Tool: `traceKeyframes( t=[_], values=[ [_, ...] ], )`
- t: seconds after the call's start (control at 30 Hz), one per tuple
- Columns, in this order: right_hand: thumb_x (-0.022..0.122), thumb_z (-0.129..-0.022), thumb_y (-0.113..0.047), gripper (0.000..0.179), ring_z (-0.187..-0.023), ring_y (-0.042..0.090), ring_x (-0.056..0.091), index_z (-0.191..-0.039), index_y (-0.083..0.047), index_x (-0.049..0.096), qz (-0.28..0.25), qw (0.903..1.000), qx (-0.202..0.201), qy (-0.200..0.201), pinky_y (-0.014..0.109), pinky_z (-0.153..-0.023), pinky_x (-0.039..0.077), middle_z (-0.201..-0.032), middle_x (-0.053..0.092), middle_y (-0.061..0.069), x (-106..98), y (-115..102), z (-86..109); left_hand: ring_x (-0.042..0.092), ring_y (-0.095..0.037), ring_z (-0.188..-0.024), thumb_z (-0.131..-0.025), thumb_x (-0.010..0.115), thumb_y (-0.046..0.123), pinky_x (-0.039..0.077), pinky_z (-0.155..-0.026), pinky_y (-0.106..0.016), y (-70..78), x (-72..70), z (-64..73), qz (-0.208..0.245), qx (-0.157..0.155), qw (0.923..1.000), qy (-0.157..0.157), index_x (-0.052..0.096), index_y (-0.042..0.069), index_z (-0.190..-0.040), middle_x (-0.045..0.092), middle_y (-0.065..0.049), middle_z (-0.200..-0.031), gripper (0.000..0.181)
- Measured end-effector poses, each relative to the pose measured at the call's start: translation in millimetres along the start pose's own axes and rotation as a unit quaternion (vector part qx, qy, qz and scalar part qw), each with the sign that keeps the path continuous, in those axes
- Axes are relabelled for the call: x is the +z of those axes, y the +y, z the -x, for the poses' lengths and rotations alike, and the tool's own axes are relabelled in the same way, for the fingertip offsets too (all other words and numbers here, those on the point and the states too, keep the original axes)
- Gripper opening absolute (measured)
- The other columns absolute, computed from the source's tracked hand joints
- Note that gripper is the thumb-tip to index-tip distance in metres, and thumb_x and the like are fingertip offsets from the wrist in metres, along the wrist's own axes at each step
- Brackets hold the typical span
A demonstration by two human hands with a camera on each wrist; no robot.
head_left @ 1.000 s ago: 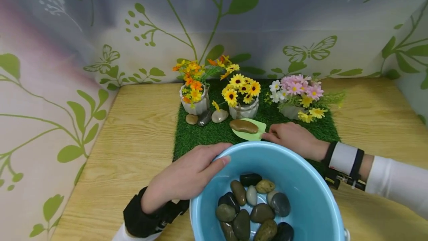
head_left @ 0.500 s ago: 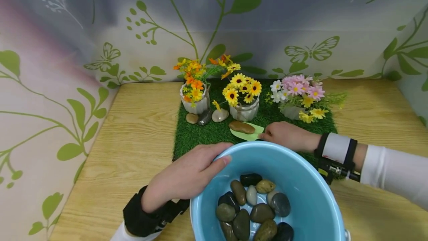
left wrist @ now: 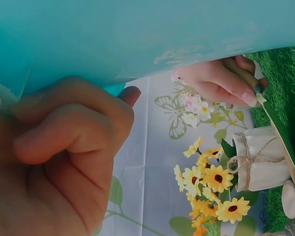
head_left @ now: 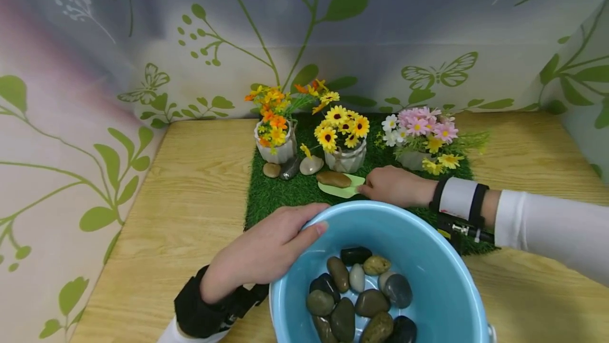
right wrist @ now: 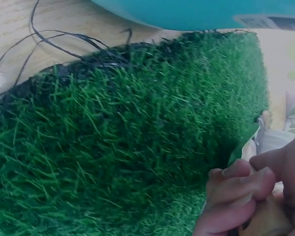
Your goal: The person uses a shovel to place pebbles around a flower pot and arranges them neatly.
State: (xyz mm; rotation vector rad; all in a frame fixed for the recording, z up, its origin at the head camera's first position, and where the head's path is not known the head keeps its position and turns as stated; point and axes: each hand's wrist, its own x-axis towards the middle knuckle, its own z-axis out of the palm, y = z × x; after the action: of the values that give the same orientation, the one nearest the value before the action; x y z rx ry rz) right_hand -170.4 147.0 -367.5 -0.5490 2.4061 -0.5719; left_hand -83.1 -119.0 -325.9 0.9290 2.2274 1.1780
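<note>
My left hand (head_left: 266,248) grips the rim of a light blue bucket (head_left: 442,290), thumb over the edge. Inside the bucket lie several smooth stones (head_left: 373,303) in grey, black and brown. Beyond it, my right hand (head_left: 392,187) grips a small garden trowel (head_left: 340,191) with a pale green blade, pointing left. A long brown stone (head_left: 334,179) lies on that blade. The trowel's wooden handle (left wrist: 240,73) shows between the fingers in the left wrist view. Blade and stone are close over the artificial grass mat (head_left: 280,195), in front of the middle flower pot (head_left: 346,160).
Three stones (head_left: 289,167) lie in a row left of the trowel. A pot of orange flowers (head_left: 278,147) stands behind them, and a pot of pink and white flowers (head_left: 418,159) at the right. Dark loose strands (right wrist: 83,44) edge the mat. A printed curtain hangs behind the table (head_left: 190,174).
My right hand has moved left, carrying the trowel and the brown stone on it towards the row of stones. The left hand and the bucket have stayed in place.
</note>
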Motion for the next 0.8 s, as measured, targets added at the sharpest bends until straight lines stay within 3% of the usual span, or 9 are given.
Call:
traceKeyframes(
  t=[0.13,0.37,0.53,0.8],
  values=[
    [0.049,-0.106,-0.027,0.046,-0.049,0.012,0.042,-0.061,-0.017,0.051,0.003,1.0,0.001,-0.008,0.027,-0.05,0.038,-0.057,0.041,-0.002,1.0,1.3,-4.4,0.065,-0.002,-0.095,-0.11,0.037,0.031,0.052,-0.087,-0.027,-0.6,-0.4,1.0,0.004,-0.001,1.0,0.0,0.054,0.023,-0.132,0.065,0.011,-0.108,0.029],
    [0.049,-0.106,-0.029,0.048,-0.047,0.01,0.038,-0.06,-0.018,0.052,0.055,0.9976,0.016,-0.039,0.027,-0.05,0.036,-0.054,0.039,-0.004,-17.4,-4.9,-3.9,0.065,-0.002,-0.098,-0.11,0.037,0.03,0.053,-0.087,-0.027,-0.7,-0.5,1.1,0.013,-0.002,0.9999,-0.002,0.053,0.02,-0.136,0.065,0.011,-0.111,0.032],
    [0.051,-0.105,-0.028,0.048,-0.045,0.009,0.032,-0.058,-0.019,0.047,0.077,0.9955,0.02,-0.05,0.026,-0.049,0.033,-0.053,0.035,-0.006,-26.0,-5.6,5.4,0.065,-0.002,-0.098,-0.11,0.037,0.03,0.053,-0.087,-0.027,-0.2,0.4,1.0,0.014,-0.004,0.9999,-0.004,0.053,0.017,-0.138,0.065,0.01,-0.111,0.034],
    [0.056,-0.103,-0.027,0.05,-0.045,0.008,0.026,-0.055,-0.02,0.043,0.109,0.9937,-0.006,-0.025,0.024,-0.048,0.028,-0.053,0.03,-0.007,-33.6,1.2,30.9,0.066,-0.003,-0.099,-0.11,0.038,0.029,0.053,-0.087,-0.026,1.1,-0.1,2.0,0.015,-0.01,0.9998,-0.006,0.052,0.016,-0.14,0.066,0.007,-0.115,0.035]
  ],
)
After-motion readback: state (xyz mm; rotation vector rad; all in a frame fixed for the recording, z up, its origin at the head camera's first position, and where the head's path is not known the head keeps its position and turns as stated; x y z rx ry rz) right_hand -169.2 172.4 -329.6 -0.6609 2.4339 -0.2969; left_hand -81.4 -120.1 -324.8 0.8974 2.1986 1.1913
